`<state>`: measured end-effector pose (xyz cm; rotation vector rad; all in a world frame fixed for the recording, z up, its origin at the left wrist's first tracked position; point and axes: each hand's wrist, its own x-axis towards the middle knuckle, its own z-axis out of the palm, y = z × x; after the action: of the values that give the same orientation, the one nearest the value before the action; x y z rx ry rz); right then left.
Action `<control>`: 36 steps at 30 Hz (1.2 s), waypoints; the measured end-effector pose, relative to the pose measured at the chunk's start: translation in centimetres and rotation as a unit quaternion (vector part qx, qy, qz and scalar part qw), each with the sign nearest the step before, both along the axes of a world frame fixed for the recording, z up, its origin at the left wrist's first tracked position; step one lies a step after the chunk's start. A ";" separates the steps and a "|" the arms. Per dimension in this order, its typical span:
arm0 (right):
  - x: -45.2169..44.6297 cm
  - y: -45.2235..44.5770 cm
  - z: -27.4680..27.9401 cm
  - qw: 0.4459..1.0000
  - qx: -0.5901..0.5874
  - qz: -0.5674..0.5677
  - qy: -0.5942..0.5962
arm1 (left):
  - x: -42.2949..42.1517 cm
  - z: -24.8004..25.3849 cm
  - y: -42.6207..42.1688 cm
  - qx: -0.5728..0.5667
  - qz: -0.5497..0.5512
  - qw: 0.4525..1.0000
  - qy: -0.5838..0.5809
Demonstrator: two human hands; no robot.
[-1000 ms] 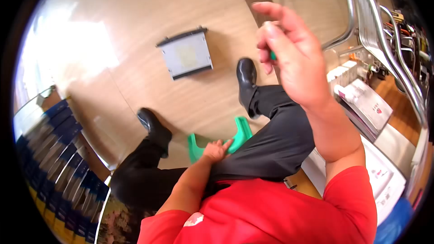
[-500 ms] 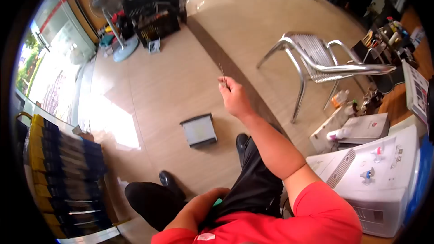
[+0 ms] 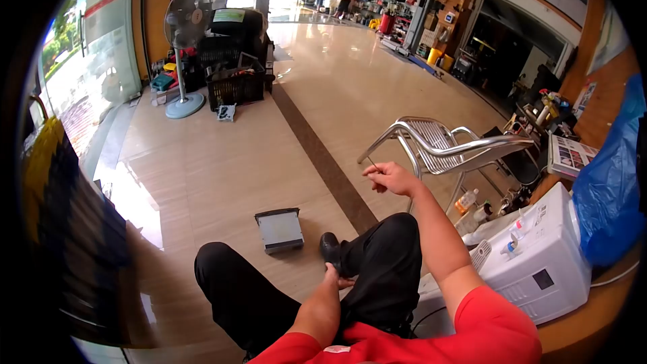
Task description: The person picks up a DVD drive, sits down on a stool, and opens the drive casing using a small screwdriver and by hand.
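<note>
Slim tool [image 3: 370, 160] juts from the right hand [image 3: 395, 179] over open floor [image 3: 290, 178].

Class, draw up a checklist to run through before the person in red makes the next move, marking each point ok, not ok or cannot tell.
1. Right hand has the thin item: ok, it is pinched at the fingertips.
2. Left hand is free: cannot tell, it is lowered between the knees and partly hidden.
3. Metal-cased box rests on the floor: ok.
4. A hand steadies the box: not ok, neither touches it.
5. Box stands apart from the black shoe: ok, a strip of floor shows between them.
6. Right hand has room beside the metal chair: cannot tell, one view leaves the depth between them unclear.
</note>
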<state>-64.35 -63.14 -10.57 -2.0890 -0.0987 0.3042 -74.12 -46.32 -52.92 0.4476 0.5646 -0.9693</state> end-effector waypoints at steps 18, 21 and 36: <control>-11.4 -2.1 1.9 0.991 0.061 0.076 0.093 | 4.2 -0.6 0.3 -0.005 0.244 0.969 0.043; -8.3 -4.6 -2.6 0.991 0.057 0.061 0.102 | 3.9 2.2 2.5 0.217 0.106 0.970 -0.003; 2.2 -8.7 -14.7 0.973 0.016 0.069 0.218 | 5.0 31.1 31.4 0.402 0.411 0.675 -0.463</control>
<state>-62.18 -71.82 -25.32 -1.9407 0.0147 0.8322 -69.09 -14.96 -21.83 1.2408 0.1460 0.5075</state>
